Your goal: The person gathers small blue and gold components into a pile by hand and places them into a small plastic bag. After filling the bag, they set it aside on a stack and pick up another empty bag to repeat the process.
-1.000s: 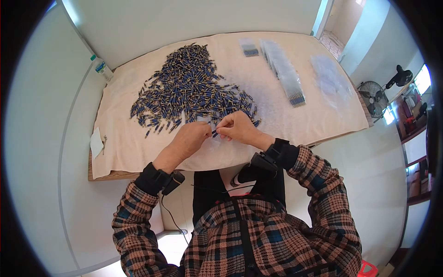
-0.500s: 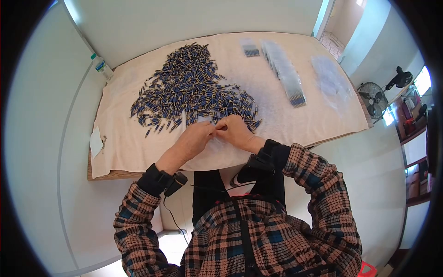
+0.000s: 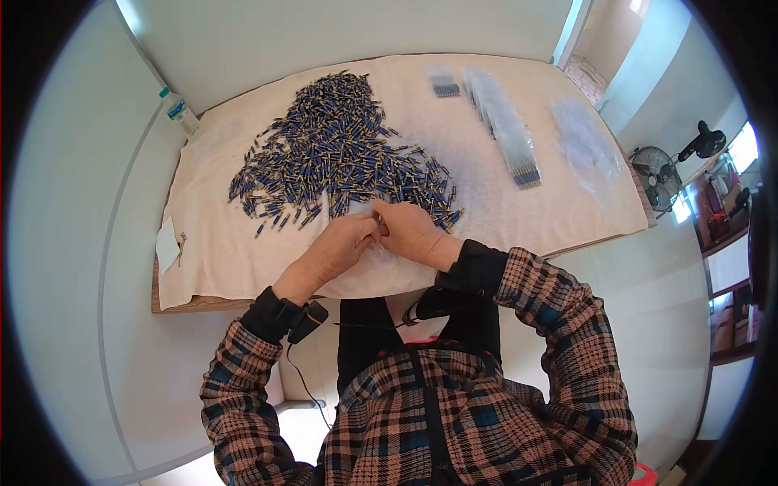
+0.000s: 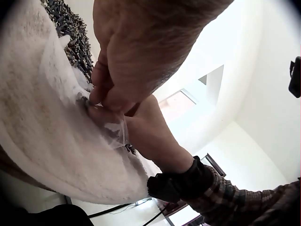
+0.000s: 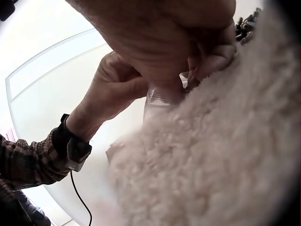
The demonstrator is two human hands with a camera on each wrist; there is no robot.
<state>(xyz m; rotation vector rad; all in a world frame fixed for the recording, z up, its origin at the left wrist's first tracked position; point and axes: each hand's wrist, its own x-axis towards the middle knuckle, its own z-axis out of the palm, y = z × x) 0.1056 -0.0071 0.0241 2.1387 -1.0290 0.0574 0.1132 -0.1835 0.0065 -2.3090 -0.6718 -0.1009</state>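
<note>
In the head view the left hand (image 3: pixel 339 245) and right hand (image 3: pixel 414 232) meet at the front edge of a heap of small blue and brass-coloured pieces (image 3: pixel 336 146). A clear plastic bag (image 4: pixel 115 132) shows between the hands in the left wrist view, pinched by the left hand (image 4: pixel 136 56). The right hand (image 4: pixel 157 136) is against the same bag, its fingers curled and partly covered. In the right wrist view the bag (image 5: pixel 157 98) lies under the fingers of the right hand (image 5: pixel 164 42). Whatever the right fingertips hold is hidden.
Filled clear bags (image 3: pixel 506 134) lie overlapped in a row at the right, with one small filled bag (image 3: pixel 442 83) beside them. Flat clear bags (image 3: pixel 579 142) lie further right. A bottle (image 3: pixel 179 112) stands at the left; a white paper (image 3: pixel 167 245) lies near the left edge.
Over the last second the right hand has moved slightly left and closer to the left hand, its fingers now bent over the bag area. The left hand has barely moved.
</note>
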